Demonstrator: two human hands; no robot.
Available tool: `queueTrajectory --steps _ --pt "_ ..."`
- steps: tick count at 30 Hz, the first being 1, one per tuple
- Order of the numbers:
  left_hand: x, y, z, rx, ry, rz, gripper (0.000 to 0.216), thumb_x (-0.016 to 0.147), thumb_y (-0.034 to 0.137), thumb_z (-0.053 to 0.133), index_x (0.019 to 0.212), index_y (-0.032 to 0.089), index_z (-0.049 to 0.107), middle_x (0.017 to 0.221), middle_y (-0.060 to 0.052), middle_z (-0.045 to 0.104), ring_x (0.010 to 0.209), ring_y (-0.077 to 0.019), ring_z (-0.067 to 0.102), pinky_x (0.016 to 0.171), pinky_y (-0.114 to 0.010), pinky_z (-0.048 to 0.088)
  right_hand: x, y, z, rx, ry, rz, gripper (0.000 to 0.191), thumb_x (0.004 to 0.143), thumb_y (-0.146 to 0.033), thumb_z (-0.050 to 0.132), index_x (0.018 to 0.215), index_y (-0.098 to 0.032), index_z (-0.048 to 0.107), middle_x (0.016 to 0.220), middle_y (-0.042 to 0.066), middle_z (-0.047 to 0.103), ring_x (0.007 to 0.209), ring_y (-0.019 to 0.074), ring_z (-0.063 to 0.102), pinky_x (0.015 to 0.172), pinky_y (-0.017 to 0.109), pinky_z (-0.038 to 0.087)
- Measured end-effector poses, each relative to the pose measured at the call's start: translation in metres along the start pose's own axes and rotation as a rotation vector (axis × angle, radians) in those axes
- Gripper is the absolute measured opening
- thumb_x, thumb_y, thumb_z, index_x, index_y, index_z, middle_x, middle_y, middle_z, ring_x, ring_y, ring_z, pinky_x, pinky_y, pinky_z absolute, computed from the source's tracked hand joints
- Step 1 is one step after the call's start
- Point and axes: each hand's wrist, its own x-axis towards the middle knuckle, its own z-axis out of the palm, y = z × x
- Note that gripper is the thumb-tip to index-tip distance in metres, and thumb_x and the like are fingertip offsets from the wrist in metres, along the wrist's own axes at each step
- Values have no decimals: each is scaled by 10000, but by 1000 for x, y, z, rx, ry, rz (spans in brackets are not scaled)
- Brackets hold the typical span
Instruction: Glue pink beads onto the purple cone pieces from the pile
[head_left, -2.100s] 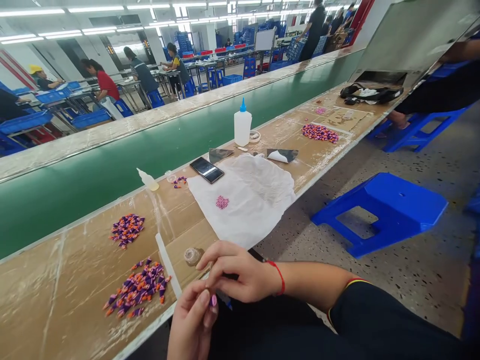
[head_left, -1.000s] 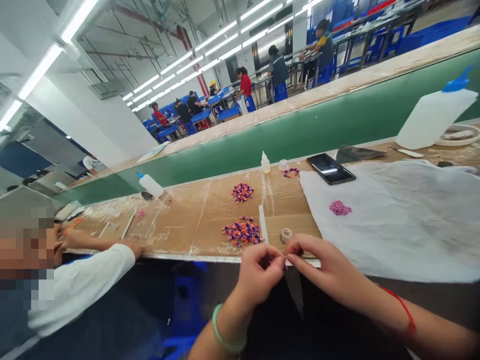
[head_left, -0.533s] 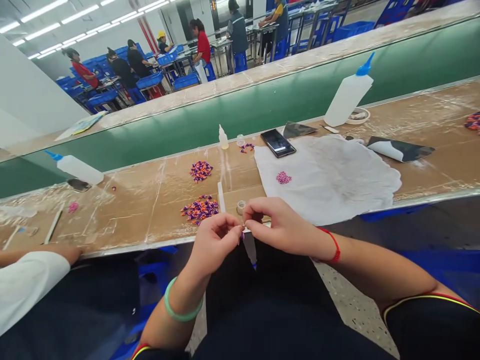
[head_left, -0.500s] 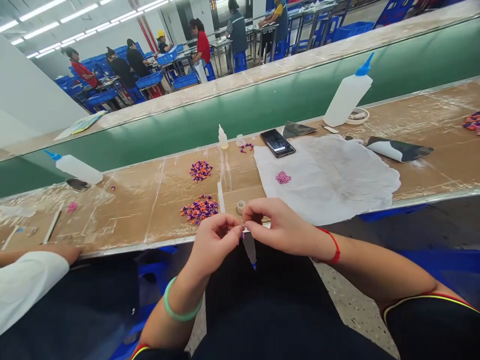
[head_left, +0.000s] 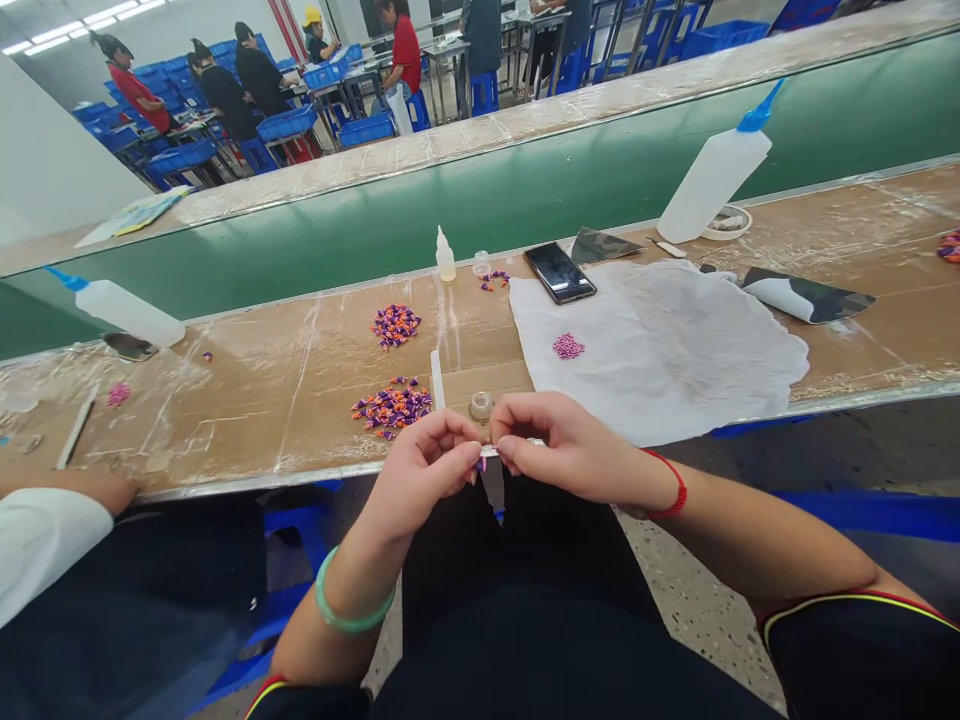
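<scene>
At the table's front edge, my left hand (head_left: 420, 470) pinches a small purple piece (head_left: 481, 464), mostly hidden by the fingertips. My right hand (head_left: 562, 447) is closed in a pinch right beside it, its fingertips almost touching the left ones; whatever they grip is too small to make out. Just beyond my fingers stands a small clear round pot (head_left: 481, 405). Left of that lie a white strip (head_left: 437, 380) and a pile of small purple-and-orange pieces (head_left: 393, 405). A second such pile (head_left: 395, 326) lies farther back.
Tiny pink pieces (head_left: 568, 346) lie on a white cloth (head_left: 675, 340) to the right, near a phone (head_left: 560, 272). Behind stand a small dropper bottle (head_left: 445, 256) and a large white bottle (head_left: 712, 185). Another person's arm (head_left: 67, 490) rests at the left, near another bottle (head_left: 131, 312).
The view has tilted down and shifted slightly. Both hands stay together in a pinch at the table edge, with only small finger movement.
</scene>
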Motion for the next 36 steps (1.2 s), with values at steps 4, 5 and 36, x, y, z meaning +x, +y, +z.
queueTrajectory --steps 4,5,36 --pt "4 -10 -9 -42 24 47 370 738 472 829 753 163 625 581 32 601 436 -49 459 407 -159 352 4 5 -6 -25 -19 0 128 851 -189 493 724 -199 479 631 -45 482 561 89 419 535 224 361" --pt "5 -13 -11 -43 29 58 356 748 460 826 742 161 633 584 29 611 428 -46 457 411 -163 370 6 8 -9 -68 -13 -16 128 856 -185 487 729 -201 474 640 -44 479 567 90 418 542 224 359" --pt "20 -62 -29 -165 33 -132 180 708 260 825 725 156 679 613 -4 679 474 -98 604 489 -209 520 89 48 -46 -1149 -622 -96 248 900 -225 521 665 -202 445 592 -6 423 537 123 309 542 284 193"
